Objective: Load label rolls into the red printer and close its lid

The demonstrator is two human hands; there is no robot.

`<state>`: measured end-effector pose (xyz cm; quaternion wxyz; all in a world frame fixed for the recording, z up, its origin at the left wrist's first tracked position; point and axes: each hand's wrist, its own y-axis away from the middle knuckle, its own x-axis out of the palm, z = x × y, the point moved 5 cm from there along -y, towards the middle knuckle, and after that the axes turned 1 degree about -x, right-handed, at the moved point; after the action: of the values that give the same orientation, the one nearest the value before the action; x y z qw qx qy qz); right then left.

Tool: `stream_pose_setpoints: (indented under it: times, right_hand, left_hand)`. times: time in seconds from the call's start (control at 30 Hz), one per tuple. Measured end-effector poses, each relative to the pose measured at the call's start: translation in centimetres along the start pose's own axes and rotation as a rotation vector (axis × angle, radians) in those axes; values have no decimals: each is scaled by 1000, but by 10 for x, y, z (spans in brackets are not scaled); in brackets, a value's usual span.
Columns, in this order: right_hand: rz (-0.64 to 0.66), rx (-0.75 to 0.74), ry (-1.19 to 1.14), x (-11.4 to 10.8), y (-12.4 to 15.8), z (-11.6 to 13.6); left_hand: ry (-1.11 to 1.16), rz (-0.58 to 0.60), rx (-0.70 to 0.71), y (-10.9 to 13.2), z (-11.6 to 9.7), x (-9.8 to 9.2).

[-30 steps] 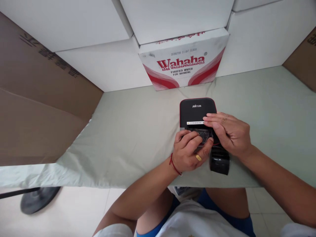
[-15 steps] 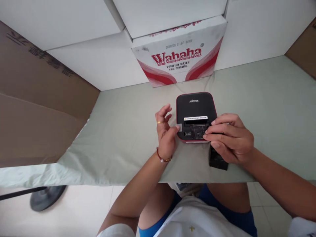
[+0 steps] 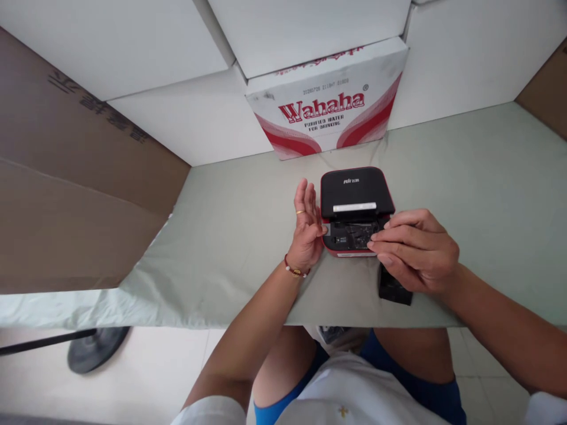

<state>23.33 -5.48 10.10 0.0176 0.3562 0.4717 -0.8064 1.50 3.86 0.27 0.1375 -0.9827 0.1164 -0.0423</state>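
Note:
A small black device with red edges (image 3: 357,188), which looks like a label printer, lies on the cloth-covered table. Its hinged lid is tilted up a little, and a crinkled clear film (image 3: 359,235) lies over the front part. My left hand (image 3: 306,233) is at the device's left side, thumb against a small grey tab and other fingers stretched upward. The fingers of my right hand (image 3: 419,251) are bent over the front right corner, tips on the top and thumb lower down. A black boxy piece (image 3: 394,289) is partly hidden below that hand.
Behind the device stands a white and red Wahaha water carton (image 3: 328,112) against white boxes (image 3: 172,127). A large brown cardboard box (image 3: 80,195) is at the left. Pale green cloth (image 3: 234,236) covers the table to its front edge. A round black base (image 3: 97,349) stands on the floor.
The device's lid has lifted at its front edge. My left hand's fingers have straightened and moved closer to the device. My right hand stays at the front right corner.

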Motion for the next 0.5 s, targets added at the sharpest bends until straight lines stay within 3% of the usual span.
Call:
stream_pose_setpoints:
  times: [0.17,0.23,0.33,0.4,0.5]
  right_hand:
    - [30,-29,-78,-4,-8,4]
    - [111,65,-157,-8,-23,2]
    - [234,329,-151,-12,-54,-12]
    - [386,426,8,-6,-76,-21]
    - [730,457,364,21,-95,-33]
  left_hand:
    - [53,2,25,-2,8,3]
    - [101,10,29,-3,12,6]
    - [168,23,26,-5,17,8]
    - [191,29,29,-6,19,8]
    - [172,62,47,-7,18,9]
